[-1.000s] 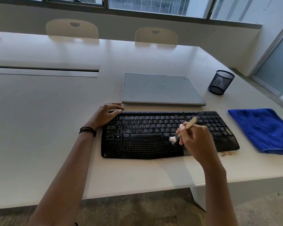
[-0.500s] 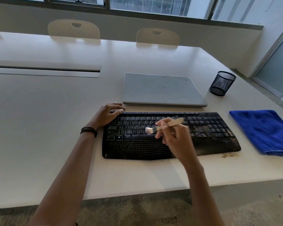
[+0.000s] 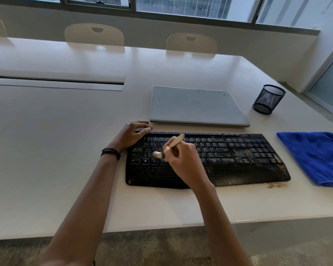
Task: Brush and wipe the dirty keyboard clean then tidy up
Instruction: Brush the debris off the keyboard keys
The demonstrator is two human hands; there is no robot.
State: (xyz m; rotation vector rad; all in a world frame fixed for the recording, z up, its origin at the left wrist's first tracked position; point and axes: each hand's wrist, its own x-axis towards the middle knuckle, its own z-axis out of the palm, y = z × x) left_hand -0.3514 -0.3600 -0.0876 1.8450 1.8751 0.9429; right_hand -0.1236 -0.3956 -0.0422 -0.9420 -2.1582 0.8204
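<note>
A black keyboard [image 3: 238,156] lies on the white table [image 3: 65,150], with brown crumbs and dust over its right keys and palm rest. My right hand [image 3: 183,160] grips a small brush [image 3: 173,144] with a pale wooden handle; its white bristles touch the left-hand keys. My left hand [image 3: 131,134] rests on the keyboard's far left corner, fingers bent over the edge, steadying it. A folded blue cloth [image 3: 315,156] lies to the right of the keyboard.
A shut silver laptop [image 3: 196,106] sits just behind the keyboard. A black mesh pen cup [image 3: 268,99] stands at the back right. A small pile of crumbs [image 3: 275,185] lies on the table by the keyboard's front right corner. Two chairs stand across the table.
My right hand has swept the brush leftward across the keys, from the middle right to the left half. The left hand has stayed on the corner.
</note>
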